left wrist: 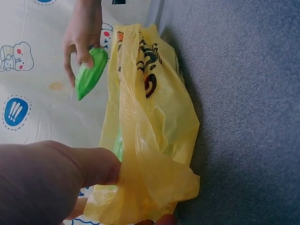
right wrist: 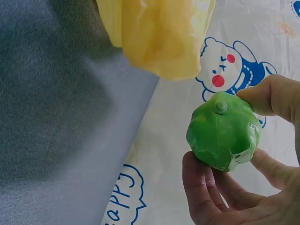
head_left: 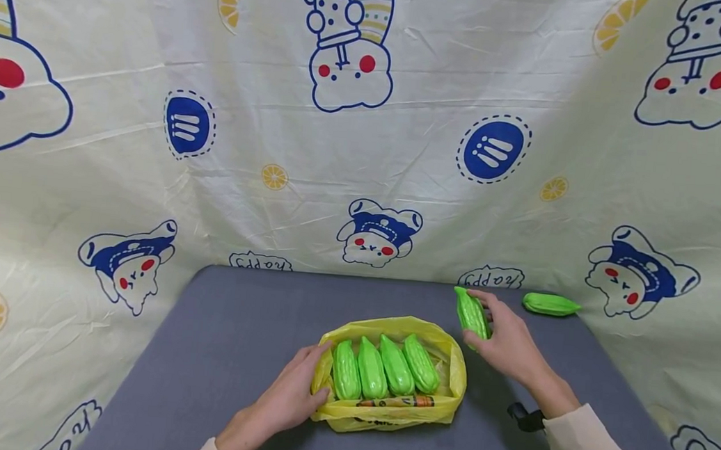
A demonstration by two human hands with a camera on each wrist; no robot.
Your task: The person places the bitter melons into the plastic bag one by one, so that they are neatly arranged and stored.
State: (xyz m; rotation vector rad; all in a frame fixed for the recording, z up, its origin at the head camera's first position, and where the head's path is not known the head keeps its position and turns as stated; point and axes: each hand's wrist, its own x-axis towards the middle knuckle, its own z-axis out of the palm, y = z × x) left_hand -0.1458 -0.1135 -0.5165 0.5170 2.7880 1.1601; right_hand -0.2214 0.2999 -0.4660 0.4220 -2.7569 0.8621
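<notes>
A yellow plastic bag [head_left: 459,385] sits open on the table, with several green bitter melons [head_left: 372,369] side by side inside. At its left edge my left hand [head_left: 289,391] grips the bag's rim; in the left wrist view the thumb [left wrist: 101,166] lies over the yellow plastic and fingertips show below. Beyond the bag's right side, my right hand [head_left: 509,343] holds another bitter melon [head_left: 472,313] between thumb and fingers, above the table. The right wrist view shows that melon [right wrist: 222,133] end-on, its stem stub facing the camera.
One more bitter melon [head_left: 551,304] lies at the table's far right corner. The dark grey table [head_left: 234,328] ends at the back against a white cloth [head_left: 427,174] printed with cartoons, which also hangs along both sides.
</notes>
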